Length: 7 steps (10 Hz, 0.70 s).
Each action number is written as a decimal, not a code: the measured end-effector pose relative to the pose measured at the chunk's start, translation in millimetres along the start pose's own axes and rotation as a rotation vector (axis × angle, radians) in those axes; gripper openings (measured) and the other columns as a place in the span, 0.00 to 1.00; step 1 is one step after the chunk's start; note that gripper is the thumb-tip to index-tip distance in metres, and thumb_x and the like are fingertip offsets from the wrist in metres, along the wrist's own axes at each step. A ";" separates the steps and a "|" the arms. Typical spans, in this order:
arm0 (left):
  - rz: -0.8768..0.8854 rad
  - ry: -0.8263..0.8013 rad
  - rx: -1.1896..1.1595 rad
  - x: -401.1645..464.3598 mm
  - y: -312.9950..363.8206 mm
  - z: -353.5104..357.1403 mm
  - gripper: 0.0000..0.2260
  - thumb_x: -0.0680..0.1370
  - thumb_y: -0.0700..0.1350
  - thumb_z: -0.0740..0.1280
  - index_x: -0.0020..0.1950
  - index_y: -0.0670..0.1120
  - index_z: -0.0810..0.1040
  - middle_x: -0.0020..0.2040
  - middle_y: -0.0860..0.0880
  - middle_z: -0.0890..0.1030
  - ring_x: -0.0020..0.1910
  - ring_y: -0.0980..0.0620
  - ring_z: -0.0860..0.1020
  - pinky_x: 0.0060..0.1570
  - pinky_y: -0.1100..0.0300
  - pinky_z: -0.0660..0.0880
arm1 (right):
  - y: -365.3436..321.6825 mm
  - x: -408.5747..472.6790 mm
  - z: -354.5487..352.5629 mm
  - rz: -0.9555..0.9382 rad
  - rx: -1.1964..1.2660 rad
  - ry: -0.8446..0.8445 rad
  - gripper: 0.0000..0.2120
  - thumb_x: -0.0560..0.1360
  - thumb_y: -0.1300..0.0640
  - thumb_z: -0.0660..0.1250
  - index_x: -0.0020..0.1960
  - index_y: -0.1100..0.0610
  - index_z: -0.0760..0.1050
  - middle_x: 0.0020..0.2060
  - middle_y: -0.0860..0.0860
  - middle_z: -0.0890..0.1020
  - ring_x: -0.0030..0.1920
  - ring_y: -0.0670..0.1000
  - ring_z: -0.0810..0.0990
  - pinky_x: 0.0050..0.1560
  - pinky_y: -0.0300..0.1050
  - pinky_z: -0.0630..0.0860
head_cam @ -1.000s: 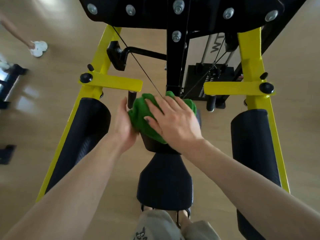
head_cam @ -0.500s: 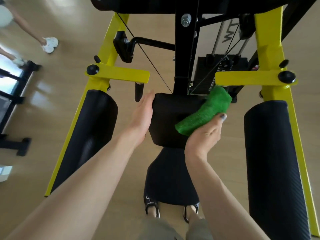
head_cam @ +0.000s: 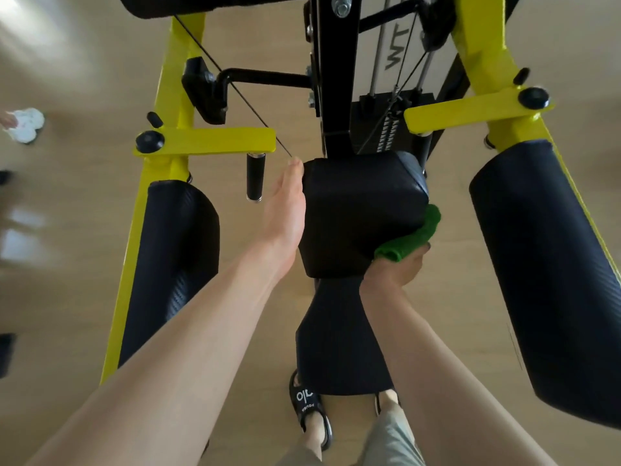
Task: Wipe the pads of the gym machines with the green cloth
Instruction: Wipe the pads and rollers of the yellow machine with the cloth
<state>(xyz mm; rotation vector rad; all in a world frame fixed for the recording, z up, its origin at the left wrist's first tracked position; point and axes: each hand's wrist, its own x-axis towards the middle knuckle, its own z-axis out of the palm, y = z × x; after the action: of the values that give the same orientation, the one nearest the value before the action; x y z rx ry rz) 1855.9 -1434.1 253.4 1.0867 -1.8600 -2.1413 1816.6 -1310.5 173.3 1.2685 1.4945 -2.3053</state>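
A black chest pad point(head_cam: 356, 210) stands at the middle of a yellow and black gym machine. My left hand point(head_cam: 285, 210) lies flat against the pad's left side, fingers straight. My right hand point(head_cam: 396, 270) grips the green cloth point(head_cam: 411, 235) and holds it against the pad's lower right edge. Most of that hand sits under the cloth and pad. Below the chest pad is the black seat pad point(head_cam: 339, 338). Two long black arm pads hang at either side, the left arm pad point(head_cam: 171, 257) and the right arm pad point(head_cam: 544, 270).
Yellow frame bars point(head_cam: 215, 140) with black knobs and a short black handle point(head_cam: 255, 178) flank the pad. A cable and weight stack point(head_cam: 389, 129) stand behind it. My feet in black slides point(head_cam: 307, 403) are under the seat. Another person's white shoe point(head_cam: 25, 124) is at far left on the wooden floor.
My right hand has drawn the green cloth from the pad's front, to its upper right corner, then down to its lower right edge. My left hand stayed on the pad's left side.
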 end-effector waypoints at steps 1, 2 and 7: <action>-0.004 -0.008 -0.019 -0.6 1.4 0.4 0.28 0.83 0.63 0.51 0.82 0.53 0.56 0.81 0.54 0.60 0.80 0.53 0.56 0.77 0.54 0.51 | 7.8 9.2 -2.1 0.075 0.032 -0.018 0.17 0.80 0.38 0.55 0.53 0.45 0.78 0.50 0.47 0.82 0.55 0.54 0.80 0.64 0.52 0.75; -0.001 -0.025 -0.042 -0.5 1.2 0.0 0.27 0.84 0.60 0.51 0.82 0.51 0.56 0.81 0.53 0.60 0.80 0.53 0.56 0.76 0.55 0.52 | 15.9 13.8 -6.9 0.202 0.091 -0.052 0.23 0.79 0.36 0.56 0.64 0.49 0.77 0.56 0.50 0.82 0.58 0.56 0.80 0.65 0.56 0.75; -0.015 -0.041 -0.031 -1.6 2.0 -1.6 0.26 0.85 0.58 0.49 0.82 0.51 0.53 0.82 0.53 0.56 0.81 0.54 0.53 0.75 0.58 0.49 | 71.2 -25.0 33.7 0.662 0.102 0.177 0.25 0.76 0.54 0.61 0.73 0.48 0.66 0.61 0.56 0.79 0.60 0.60 0.78 0.64 0.58 0.75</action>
<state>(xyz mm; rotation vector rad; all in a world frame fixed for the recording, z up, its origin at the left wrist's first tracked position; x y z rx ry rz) 1857.2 -1435.0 255.9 1.0613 -1.8350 -2.2092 1848.8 -1381.6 146.3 1.7062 0.8089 -1.8775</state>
